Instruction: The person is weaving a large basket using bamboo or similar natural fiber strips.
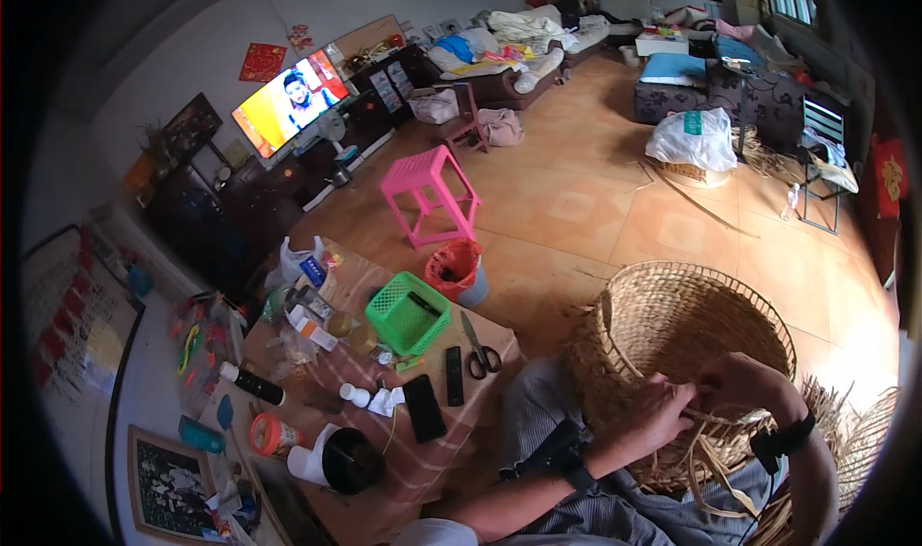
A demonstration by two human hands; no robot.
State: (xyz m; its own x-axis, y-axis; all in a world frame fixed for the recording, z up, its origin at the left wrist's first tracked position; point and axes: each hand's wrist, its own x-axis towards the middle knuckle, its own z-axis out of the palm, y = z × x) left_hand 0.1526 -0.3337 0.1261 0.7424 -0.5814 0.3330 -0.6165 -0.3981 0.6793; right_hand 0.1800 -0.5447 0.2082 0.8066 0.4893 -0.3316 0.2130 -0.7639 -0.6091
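A large round basket (663,330) woven from dry straw rests tilted against my lap, its open mouth facing up and away. At its near rim my left hand (656,413) is closed, thumb and fingers pinched together over the edge. My right hand (744,385) meets it there, fingers curled down over the rim; what lies under them is hidden. Loose flat straw strands (715,469) hang from the rim just below both hands. Dark bands circle both wrists.
On the table at left are scissors (482,354), a black phone (424,408), a remote (453,376), a green plastic basket (408,314) and several bottles. A pink stool (429,195) and a red-lined bin (455,267) stand beyond. Loose straw (869,440) lies at right.
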